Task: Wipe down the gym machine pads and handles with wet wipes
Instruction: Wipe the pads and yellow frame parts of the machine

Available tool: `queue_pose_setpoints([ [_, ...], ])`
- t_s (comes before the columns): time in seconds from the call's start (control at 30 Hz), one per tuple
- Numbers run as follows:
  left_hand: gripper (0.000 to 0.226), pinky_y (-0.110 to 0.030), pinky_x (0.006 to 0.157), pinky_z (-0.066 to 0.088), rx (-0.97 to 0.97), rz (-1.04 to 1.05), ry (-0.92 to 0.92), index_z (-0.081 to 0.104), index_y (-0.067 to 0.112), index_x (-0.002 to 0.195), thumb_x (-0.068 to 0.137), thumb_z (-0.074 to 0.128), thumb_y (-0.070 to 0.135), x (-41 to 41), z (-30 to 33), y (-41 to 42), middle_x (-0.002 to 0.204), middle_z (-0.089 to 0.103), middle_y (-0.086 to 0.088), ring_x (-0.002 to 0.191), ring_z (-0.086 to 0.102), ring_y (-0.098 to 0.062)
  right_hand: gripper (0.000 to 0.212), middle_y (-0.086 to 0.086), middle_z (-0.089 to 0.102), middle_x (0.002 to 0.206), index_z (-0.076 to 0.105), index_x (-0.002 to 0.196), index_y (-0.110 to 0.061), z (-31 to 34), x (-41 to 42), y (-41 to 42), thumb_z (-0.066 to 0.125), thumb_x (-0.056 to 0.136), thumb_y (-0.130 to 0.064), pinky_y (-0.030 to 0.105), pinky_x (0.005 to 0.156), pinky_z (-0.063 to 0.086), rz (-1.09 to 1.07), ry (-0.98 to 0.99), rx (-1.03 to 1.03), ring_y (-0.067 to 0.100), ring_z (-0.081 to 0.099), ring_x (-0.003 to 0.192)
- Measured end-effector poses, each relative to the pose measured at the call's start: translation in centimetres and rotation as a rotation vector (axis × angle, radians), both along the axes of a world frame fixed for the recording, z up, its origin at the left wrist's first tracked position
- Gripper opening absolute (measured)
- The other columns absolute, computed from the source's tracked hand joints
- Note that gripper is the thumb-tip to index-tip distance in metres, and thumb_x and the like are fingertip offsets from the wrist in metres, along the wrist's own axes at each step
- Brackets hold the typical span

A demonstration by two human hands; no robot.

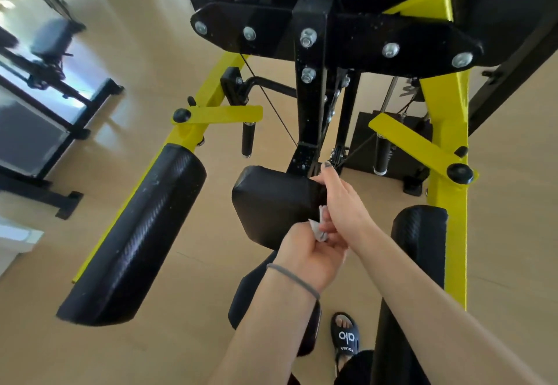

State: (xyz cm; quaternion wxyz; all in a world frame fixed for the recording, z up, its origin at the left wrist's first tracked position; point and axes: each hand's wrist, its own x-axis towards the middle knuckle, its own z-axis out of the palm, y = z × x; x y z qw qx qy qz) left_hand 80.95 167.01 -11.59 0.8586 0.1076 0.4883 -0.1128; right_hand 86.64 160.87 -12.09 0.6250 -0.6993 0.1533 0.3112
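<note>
Centre pad (271,203) between left arm pad (133,239) and right arm pad (419,233), seat (250,288) below

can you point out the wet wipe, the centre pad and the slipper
wet wipe (322,227), head view, on the crumpled white part between the two hands
centre pad (271,200), head view, on its black face
slipper (345,336), head view, on the strap with white letters

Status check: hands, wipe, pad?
Left hand pinching wet wipe. Right hand on centre pad edge, also touching wipe. Nothing blocking.
</note>
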Motion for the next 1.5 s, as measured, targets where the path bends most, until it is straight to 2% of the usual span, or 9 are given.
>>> queue_pose_setpoints([
  [0.17,0.028,-0.016,0.049,0.034,0.023,-0.197,-0.289,0.058,0.008,0.094,0.103,0.033,0.016,0.4,3.2,3.5,0.071,0.057,0.000,0.047,0.046,-0.004,0.059,-0.008,0.052,0.052,0.071,0.095,-0.026,0.6,0.3,1.0,0.028,0.102,-0.064,0.022,0.050,0.043,-0.067,-0.047,0.016,0.007,0.053,0.048],
  [0.3,0.017,-0.024,0.064,0.047,0.620,-0.321,-0.475,0.063,0.011,0.096,0.098,0.047,0.013,2.6,4.9,8.2,0.070,0.062,0.003,0.066,0.053,-0.010,0.065,-0.010,0.075,0.096,0.078,0.094,-0.027,-0.2,0.2,2.8,0.023,0.104,-0.059,0.028,0.084,0.043,-0.173,-0.136,-0.043,0.011,0.065,0.100],
  [0.47,0.015,-0.032,0.078,0.047,1.253,-0.659,-0.589,0.068,0.023,0.096,0.089,0.054,0.025,6.2,4.8,12.9,0.084,0.063,0.006,0.083,0.058,-0.012,0.060,-0.007,0.067,0.121,0.074,0.107,-0.041,-0.9,-1.0,5.3,0.023,0.095,-0.070,0.045,0.109,0.041,-0.226,-0.204,-0.201,0.017,0.059,0.117],
  [0.67,0.017,-0.024,0.063,0.046,1.804,-1.041,-0.702,0.056,0.021,0.100,0.090,0.063,0.034,9.8,3.4,14.5,0.089,0.060,0.009,0.077,0.056,-0.008,0.053,-0.010,0.070,0.111,0.072,0.107,-0.037,-0.9,-0.2,5.3,0.026,0.102,-0.063,0.031,0.087,0.044,-0.304,-0.190,-0.207,0.010,0.062,0.104],
  [0.87,0.015,-0.026,0.069,0.041,1.588,-1.766,-0.742,0.063,0.032,0.079,0.086,0.074,0.038,14.6,-0.1,14.9,0.084,0.060,0.007,0.080,0.056,-0.012,0.048,-0.008,0.075,0.099,0.075,0.102,-0.029,-2.3,2.9,3.9,0.033,0.105,-0.053,0.035,0.097,0.046,-0.319,-0.186,-0.159,0.015,0.066,0.106],
  [1.03,0.014,-0.030,0.078,0.048,1.466,-2.064,-0.821,0.062,0.034,0.081,0.089,0.072,0.040,17.0,-2.6,15.1,0.086,0.059,0.011,0.088,0.059,-0.014,0.061,-0.014,0.067,0.126,0.078,0.101,-0.041,-3.5,4.5,2.7,0.021,0.103,-0.060,0.033,0.106,0.034,0.044,-0.169,-0.227,0.009,0.055,0.124],
  [1.23,0.027,-0.032,0.068,0.043,1.647,-1.903,-0.984,0.057,0.023,0.078,0.086,0.071,0.045,18.1,-7.3,15.2,0.080,0.059,0.001,0.075,0.053,-0.016,0.061,0.001,0.067,0.127,0.075,0.116,-0.039,-4.6,6.2,1.4,0.020,0.103,-0.064,0.031,0.096,0.035,0.139,-0.038,-0.268,0.017,0.057,0.120],
  [1.4,0.026,-0.029,0.059,0.032,1.806,-1.482,-0.853,0.046,0.023,0.072,0.087,0.067,0.028,20.2,-8.8,15.6,0.070,0.047,0.002,0.064,0.041,-0.013,0.056,-0.001,0.062,0.135,0.061,0.136,-0.033,-3.0,5.7,2.1,0.031,0.101,-0.064,0.033,0.103,0.039,0.140,0.015,-0.247,0.017,0.055,0.126],
  [1.5,0.017,-0.027,0.060,0.034,1.880,-1.456,-0.827,0.052,0.022,0.082,0.090,0.067,0.024,20.6,-9.4,14.9,0.080,0.049,0.001,0.071,0.047,-0.016,0.047,-0.002,0.070,0.097,0.068,0.096,-0.018,0.0,3.4,3.7,0.036,0.105,-0.052,0.029,0.080,0.047,0.183,-0.218,-0.325,0.008,0.063,0.090],
])
